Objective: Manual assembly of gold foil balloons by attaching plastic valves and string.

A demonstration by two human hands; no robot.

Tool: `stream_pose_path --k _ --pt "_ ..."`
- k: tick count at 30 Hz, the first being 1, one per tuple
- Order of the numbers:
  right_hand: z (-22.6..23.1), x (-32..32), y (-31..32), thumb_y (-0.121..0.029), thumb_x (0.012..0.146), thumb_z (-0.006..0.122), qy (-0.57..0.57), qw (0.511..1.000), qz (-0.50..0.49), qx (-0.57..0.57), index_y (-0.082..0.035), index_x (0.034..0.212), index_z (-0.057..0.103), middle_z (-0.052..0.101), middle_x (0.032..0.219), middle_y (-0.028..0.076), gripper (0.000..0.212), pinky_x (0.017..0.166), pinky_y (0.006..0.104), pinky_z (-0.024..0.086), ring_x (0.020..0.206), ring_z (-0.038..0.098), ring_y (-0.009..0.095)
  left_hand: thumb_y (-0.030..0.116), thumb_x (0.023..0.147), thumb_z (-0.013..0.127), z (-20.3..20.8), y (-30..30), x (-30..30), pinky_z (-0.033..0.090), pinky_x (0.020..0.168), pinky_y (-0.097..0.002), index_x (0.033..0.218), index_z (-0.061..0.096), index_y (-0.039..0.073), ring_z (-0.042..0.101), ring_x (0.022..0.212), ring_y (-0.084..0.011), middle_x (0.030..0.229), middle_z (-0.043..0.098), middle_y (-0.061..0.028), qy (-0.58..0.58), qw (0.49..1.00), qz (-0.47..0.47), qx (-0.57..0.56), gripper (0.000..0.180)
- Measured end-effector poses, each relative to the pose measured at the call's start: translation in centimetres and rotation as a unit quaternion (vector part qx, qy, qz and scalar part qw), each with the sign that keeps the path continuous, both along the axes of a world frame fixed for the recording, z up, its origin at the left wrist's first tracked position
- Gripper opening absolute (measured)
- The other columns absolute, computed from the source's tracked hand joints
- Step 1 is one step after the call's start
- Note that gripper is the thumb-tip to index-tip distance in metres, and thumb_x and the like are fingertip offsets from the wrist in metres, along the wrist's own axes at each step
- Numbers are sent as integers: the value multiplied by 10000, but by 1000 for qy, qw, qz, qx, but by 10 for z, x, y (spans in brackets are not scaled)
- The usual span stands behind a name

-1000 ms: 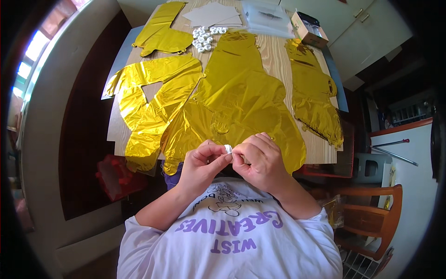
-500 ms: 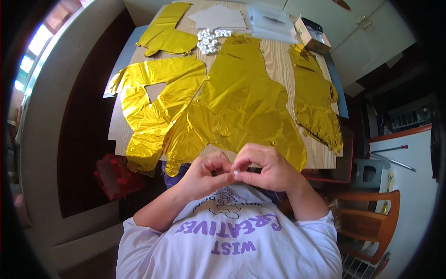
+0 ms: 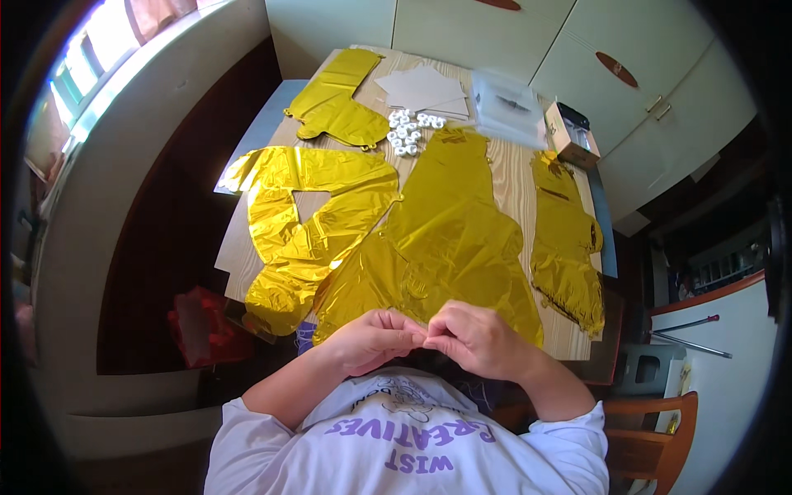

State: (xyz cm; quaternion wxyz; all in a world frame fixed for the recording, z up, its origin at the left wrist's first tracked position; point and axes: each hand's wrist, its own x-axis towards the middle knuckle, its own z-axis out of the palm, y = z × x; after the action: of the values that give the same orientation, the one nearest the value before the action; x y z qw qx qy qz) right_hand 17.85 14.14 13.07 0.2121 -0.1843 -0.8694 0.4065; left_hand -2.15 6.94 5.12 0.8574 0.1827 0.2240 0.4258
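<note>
My left hand (image 3: 375,340) and my right hand (image 3: 470,337) meet fingertip to fingertip above the table's near edge, just in front of my shirt. Thumbs and fingers of both are pinched; what lies between them is too small to make out. Just beyond them spreads a large flat gold foil balloon (image 3: 454,223), its near part partly hidden by my hands. To its left lies a shiny gold foil balloon (image 3: 276,223) with an opening in its middle. Another gold foil piece (image 3: 338,99) rests at the far left, and a narrower, crumpled one (image 3: 569,247) lies along the right side.
At the back of the wooden table (image 3: 516,177) are several small white rolls (image 3: 404,136), white cards (image 3: 422,88), a clear plastic packet (image 3: 505,107) and a small box (image 3: 571,136). A red bag (image 3: 210,330) is at lower left; a wooden chair (image 3: 676,445) stands lower right.
The view has tilted up, so the table sits lower in the picture. My hands stay joined at the fingertips; a small white bit seen there earlier is now hard to make out.
</note>
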Motion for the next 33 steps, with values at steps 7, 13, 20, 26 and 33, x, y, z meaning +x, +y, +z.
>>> stream_pose_path --k 7,13,20,26,33 --pt "-22 -44 79 -112 929 614 -49 986 -57 -149 -26 883 588 627 807 53 101 617 255 496 662 589 127 74 912 565 12 0 -22 443 742 -291 1278 537 69 492 668 -77 943 593 3 -72 973 204 -86 367" --pt "-78 -95 229 -151 899 656 -56 937 -264 -221 -2 827 638 653 692 50 167 491 252 493 534 613 112 93 913 578 -15 -28 -44 431 721 -271 1156 614 25 507 705 -89 831 591 -5 -12 969 243 -34 255" --pt "-111 -158 314 -137 870 684 -202 885 -389 -157 31 792 649 682 694 111 189 444 296 492 530 668 188 41 898 587 -6 -45 -53 424 693 -243 1065 645 5 523 723 -95 902 645 -40 -9 957 290 -19 180" --pt "-162 -153 392 -118 858 673 -174 857 -484 -34 35 787 672 676 678 127 169 456 331 491 499 640 194 36 895 592 -6 -47 -56 422 686 -236 1042 647 5 520 724 -95 929 654 -47 2 958 288 -17 160" --pt "-128 -148 365 -124 899 554 -132 899 -402 -116 14 994 659 681 811 111 198 426 320 448 554 644 176 12 897 584 -3 -50 -58 405 683 -221 1071 639 -19 498 740 -101 818 583 -24 16 952 304 -11 186"
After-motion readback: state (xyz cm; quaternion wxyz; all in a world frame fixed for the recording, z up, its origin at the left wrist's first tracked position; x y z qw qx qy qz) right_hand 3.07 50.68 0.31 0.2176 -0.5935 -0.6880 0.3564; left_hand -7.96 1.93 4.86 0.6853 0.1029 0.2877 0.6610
